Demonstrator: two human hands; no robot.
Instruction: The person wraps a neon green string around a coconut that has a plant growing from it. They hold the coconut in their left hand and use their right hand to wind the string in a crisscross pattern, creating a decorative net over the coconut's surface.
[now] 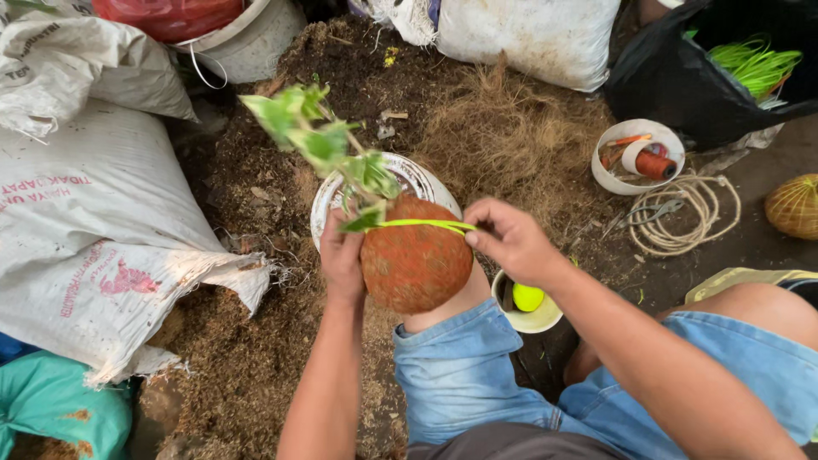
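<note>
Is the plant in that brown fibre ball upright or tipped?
Tipped. The plant leans up-left out of the fibre ball, which the left hand steadies while the right hand pulls the yellow-green string across its top.

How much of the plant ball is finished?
The ball is already round, covered in brown fibre, with the leafy plant sticking out on top. Right now the left hand steadies it on the knee while the right hand pulls green string across the top. Only one band of string shows, so most of the wrapping looks still left to do.
</note>
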